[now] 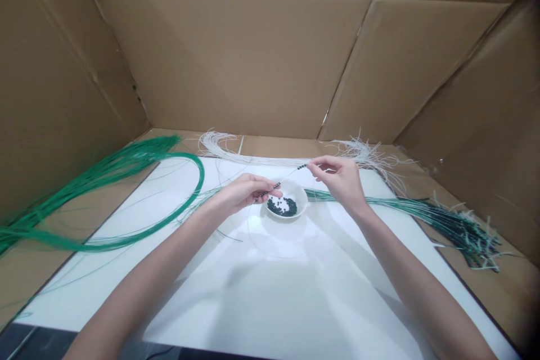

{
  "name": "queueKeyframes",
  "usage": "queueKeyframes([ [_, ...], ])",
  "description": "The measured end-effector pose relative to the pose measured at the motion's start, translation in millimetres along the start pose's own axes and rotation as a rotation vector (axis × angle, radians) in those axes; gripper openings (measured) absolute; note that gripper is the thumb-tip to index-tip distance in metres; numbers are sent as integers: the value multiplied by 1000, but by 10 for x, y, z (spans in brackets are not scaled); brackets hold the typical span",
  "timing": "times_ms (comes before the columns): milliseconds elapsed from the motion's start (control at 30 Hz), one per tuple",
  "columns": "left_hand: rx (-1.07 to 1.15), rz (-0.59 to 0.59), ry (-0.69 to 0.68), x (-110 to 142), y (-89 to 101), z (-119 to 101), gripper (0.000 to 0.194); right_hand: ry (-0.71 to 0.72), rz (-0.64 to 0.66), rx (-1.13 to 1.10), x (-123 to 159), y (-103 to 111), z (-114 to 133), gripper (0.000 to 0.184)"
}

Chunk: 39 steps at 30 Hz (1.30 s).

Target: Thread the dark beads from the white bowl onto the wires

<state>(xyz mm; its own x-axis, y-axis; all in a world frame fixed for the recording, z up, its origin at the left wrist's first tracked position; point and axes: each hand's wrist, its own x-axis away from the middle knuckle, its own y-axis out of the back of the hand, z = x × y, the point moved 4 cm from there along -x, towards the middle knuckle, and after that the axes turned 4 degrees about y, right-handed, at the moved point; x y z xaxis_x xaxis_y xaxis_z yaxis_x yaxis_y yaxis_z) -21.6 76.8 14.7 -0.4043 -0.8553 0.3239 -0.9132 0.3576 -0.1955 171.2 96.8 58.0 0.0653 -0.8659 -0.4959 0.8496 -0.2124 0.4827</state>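
Your bare left hand [247,191] held a pinch; to its right, your bare right hand [341,177] pinched too, both bare forearms [169,263] outstretched.

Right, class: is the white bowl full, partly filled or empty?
Partly filled: dark beads lie in the white bowl, leaving some of its inside bare.
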Motion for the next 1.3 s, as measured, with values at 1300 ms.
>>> queueKeyframes([
  [1300, 95, 32, 71, 21, -11, 13, 26, -15, -5, 27, -26, 18, -41, 20],
])
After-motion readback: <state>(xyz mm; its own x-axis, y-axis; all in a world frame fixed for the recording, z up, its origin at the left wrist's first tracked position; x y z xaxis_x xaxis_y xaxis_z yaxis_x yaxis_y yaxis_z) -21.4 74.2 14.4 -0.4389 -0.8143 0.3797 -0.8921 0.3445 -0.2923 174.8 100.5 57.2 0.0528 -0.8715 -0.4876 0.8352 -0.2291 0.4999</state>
